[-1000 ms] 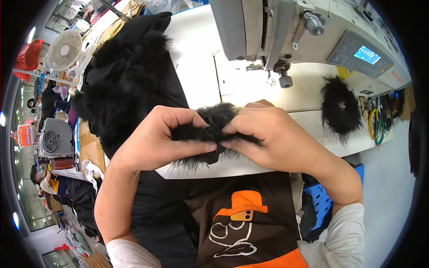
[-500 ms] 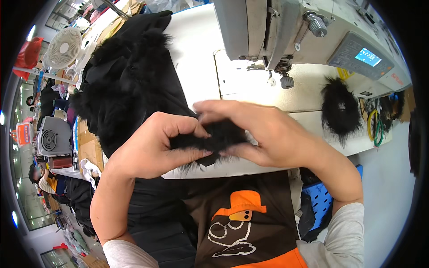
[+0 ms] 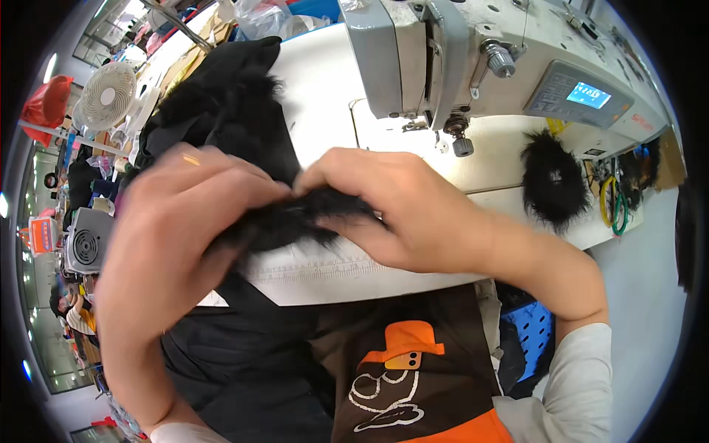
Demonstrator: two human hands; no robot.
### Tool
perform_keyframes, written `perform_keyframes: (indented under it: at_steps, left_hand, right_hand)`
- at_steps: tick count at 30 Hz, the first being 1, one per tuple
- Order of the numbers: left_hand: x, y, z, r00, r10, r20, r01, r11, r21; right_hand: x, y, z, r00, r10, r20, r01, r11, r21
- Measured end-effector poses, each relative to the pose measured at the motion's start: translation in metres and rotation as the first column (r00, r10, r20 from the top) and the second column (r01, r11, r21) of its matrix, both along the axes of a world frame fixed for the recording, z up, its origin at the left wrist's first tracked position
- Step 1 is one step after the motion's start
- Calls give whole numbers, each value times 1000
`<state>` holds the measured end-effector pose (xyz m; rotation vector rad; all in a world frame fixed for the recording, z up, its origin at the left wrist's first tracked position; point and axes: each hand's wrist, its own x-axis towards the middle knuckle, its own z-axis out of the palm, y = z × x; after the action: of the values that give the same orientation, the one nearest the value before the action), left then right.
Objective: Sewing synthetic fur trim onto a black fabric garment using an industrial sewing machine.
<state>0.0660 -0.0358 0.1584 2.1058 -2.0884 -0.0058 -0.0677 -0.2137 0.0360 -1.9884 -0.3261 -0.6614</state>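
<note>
Pinching black fur piece (image 3: 277,224) in nearly closed right hand (image 3: 413,207), over white table (image 3: 325,286), probably for keeping it steady; curling left hand (image 3: 181,203) over it, too blurred to tell if gripping.

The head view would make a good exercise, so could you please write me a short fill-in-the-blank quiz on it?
1. The left hand and the right hand hold a furry piece coloured ____.
2. On the sewing machine, the lit screen glows ____.
3. In the picture, the furry ring lies to the ____ of the right hand.
4. The hat shape on the brown cloth is coloured ____.

Missing words: black; blue; right; orange.
</note>
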Motion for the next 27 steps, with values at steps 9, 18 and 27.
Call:
perform_keyframes:
  at_steps: [9,18,27]
  left_hand:
    - [-47,1,-125,958,-108,265,124,991,-43]
    - [-57,-14,-154,980,103,-167,-127,983,-135]
    - [-27,-51,-117,780,300,-549,-238,954,183]
  right_hand:
    - [-31,-35,-64,972,9,234,183,593,-784]
    - [-40,-62,-74,1000,7,-14,-14,800,-600]
    - [-33,-80,-69,934,39,-354,-100,983,-155]
